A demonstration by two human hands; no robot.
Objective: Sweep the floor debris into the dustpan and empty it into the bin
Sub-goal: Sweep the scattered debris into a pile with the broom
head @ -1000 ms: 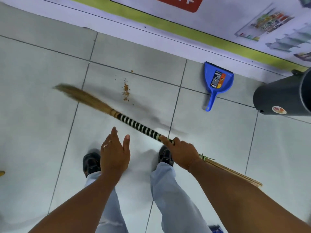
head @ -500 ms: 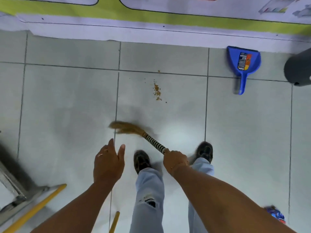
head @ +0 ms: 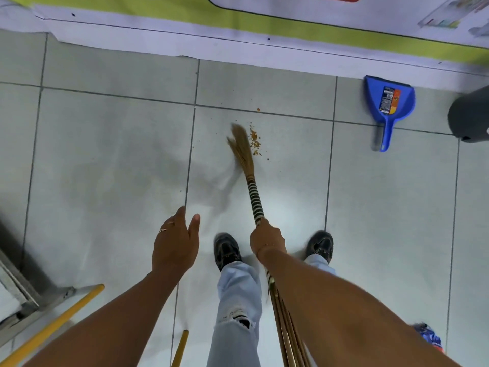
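Observation:
My right hand [head: 267, 241] grips a straw broom [head: 244, 160] by its black-and-white striped handle. The broom's bristle tip rests on the tiled floor just left of a small pile of orange-brown crumbs [head: 255, 143]. A blue dustpan [head: 389, 102] lies flat near the wall at the upper right, handle pointing toward me. The dark bin [head: 469, 115] lies at the right edge, partly cut off. My left hand [head: 176, 243] hovers over the floor, holding nothing, fingers apart.
A wall banner with a green stripe [head: 264, 19] runs along the far edge. Yellow poles [head: 53, 327] and a metal frame [head: 16, 295] stand at the lower left. A blue wrapper [head: 428, 336] lies at the lower right. My shoes [head: 226, 249] are near the broom.
The broom head has swung from the left side of the floor toward the right and forward, arriving beside the crumbs. The camera view has shifted as I moved.

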